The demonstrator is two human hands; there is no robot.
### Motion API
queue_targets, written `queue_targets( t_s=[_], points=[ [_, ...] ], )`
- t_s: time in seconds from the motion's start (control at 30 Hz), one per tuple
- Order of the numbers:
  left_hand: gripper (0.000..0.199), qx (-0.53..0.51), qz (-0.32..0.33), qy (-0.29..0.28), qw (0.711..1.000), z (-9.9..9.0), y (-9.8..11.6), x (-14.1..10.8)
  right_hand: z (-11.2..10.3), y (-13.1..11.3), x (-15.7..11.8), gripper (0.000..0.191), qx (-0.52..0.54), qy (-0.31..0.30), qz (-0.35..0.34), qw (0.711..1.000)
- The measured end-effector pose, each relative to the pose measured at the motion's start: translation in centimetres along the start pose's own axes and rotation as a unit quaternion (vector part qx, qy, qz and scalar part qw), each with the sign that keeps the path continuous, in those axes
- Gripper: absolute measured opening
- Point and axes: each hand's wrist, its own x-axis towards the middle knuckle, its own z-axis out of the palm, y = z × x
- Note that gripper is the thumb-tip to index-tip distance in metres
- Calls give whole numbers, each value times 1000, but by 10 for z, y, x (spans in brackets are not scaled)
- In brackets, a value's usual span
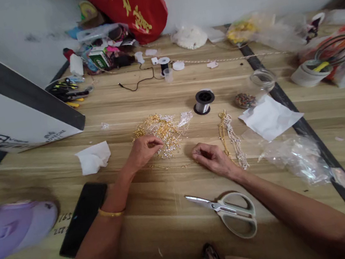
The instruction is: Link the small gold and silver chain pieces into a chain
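Note:
My left hand [145,151] is over the near left edge of a pile of gold and silver beaded strands [169,136]. Its thumb and forefinger are pinched together; whatever is between them is too small to make out. To the right, my right hand [212,158] rests on the table with its fingers curled closed. A thin gold beaded chain [168,167] lies along the wood and runs up to its fingertips. Beside that hand lie a gold strand [222,132] and a silver strand [236,146]. Scissors with pale handles [237,213] lie nearer me, blades pointing left.
A spool of silvery wire [204,102] stands behind the pile. White paper [271,117] and crumpled clear plastic [300,158] lie at right. On the left are a tissue [93,158], a black phone [84,218] and a large box [17,109]. Clutter and a red bag [141,8] line the back.

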Motion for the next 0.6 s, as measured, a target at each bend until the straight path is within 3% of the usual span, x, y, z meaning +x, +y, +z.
queue_targets(
  t_s=[0.13,0.6],
  points=[
    [7,61,55,2,997,4,0,8,-1,-2,1,18,-2,-1,-2,1000],
    [13,229,145,-27,962,25,3,27,-4,-2,2,15,17,1,6,1000]
  ],
)
